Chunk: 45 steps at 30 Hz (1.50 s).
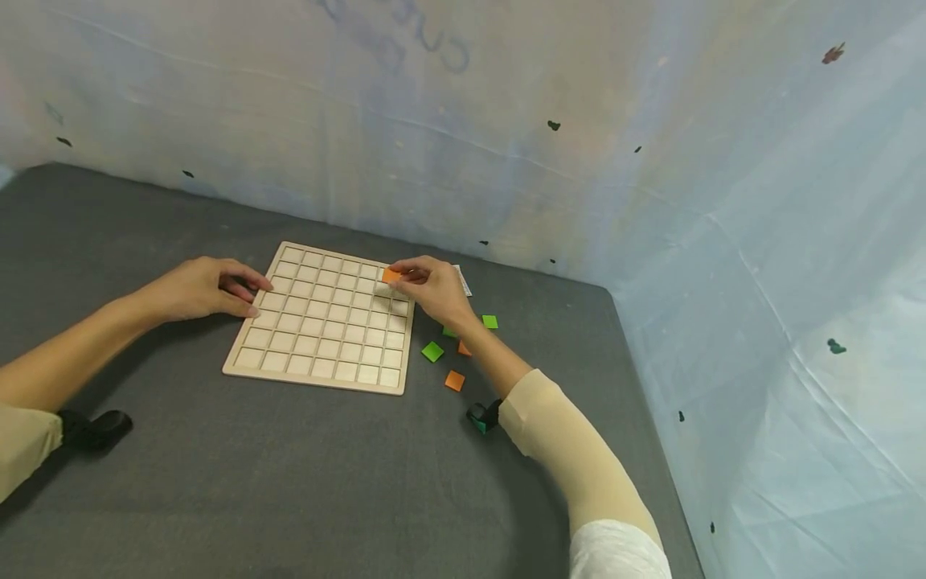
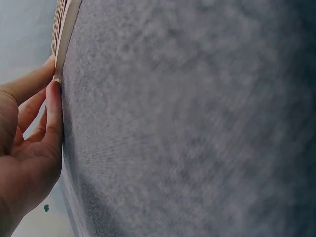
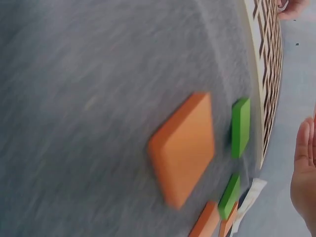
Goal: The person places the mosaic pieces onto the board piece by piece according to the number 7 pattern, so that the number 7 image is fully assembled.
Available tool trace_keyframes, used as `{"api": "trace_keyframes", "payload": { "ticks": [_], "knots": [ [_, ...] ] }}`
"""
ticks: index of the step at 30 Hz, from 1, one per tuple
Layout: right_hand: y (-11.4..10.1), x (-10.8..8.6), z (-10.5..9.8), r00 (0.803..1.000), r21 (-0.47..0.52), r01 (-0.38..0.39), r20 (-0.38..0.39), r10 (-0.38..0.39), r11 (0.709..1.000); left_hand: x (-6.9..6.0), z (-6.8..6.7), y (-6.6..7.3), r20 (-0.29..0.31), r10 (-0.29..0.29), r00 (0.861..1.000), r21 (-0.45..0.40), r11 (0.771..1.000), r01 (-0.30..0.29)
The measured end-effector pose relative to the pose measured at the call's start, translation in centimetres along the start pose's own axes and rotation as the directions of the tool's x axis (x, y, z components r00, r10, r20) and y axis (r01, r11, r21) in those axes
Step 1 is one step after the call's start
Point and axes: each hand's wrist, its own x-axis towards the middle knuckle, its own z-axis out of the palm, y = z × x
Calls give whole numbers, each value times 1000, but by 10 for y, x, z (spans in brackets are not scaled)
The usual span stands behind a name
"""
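A square wooden board [image 1: 329,318] with a grid of shallow cells lies on the dark cloth. At its left edge my left hand [image 1: 206,289] holds the rim with thumb and fingertips; the left wrist view shows these tips [image 2: 53,86] against the board's edge. My right hand [image 1: 434,291] pinches an orange square tile [image 1: 391,275] over the far right corner of the grid. Whether that tile touches a cell, I cannot tell. In the right wrist view only part of the right hand [image 3: 303,168] shows, and its tile is out of sight.
Right of the board lie loose green tiles [image 1: 432,351] and orange tiles [image 1: 454,380], some partly under the right forearm. A white slip [image 1: 464,280] lies behind the right hand. A pale cloth wall [image 1: 434,161] rises behind and to the right.
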Motion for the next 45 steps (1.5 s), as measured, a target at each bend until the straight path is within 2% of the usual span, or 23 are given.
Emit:
{"api": "trace_keyframes", "payload": {
  "ticks": [10, 14, 21, 24, 30, 40, 45],
  "knots": [
    [-6, 15, 28, 999, 25, 26, 23, -27, 999, -2, 0, 2, 1, 3, 1000, -3, 1000, -3],
    [-9, 20, 38, 999, 22, 11, 42, -12, 1000, -3, 1, 1, 11, 12, 1000, 4, 1000, -12],
    [-18, 34, 57, 997, -65, 4, 71, 1, 998, -6, 1, 1, -5, -14, 1000, 2, 1000, 14],
    [-21, 37, 63, 996, -85, -2, 85, 9, 996, -6, 1, 2, -9, -13, 1000, 2, 1000, 13],
    [-26, 41, 73, 994, -98, -60, 81, 68, 993, -4, 3, 3, 15, 9, 1000, 0, 1000, -9],
    [-28, 44, 85, 993, -206, -17, 108, 40, 978, -6, 2, 5, 6, 3, 1000, -5, 1000, -3],
    [-29, 45, 89, 996, -270, -6, 88, 31, 963, -7, 2, 4, -8, -3, 1000, -3, 1000, 3]
  ]
}}
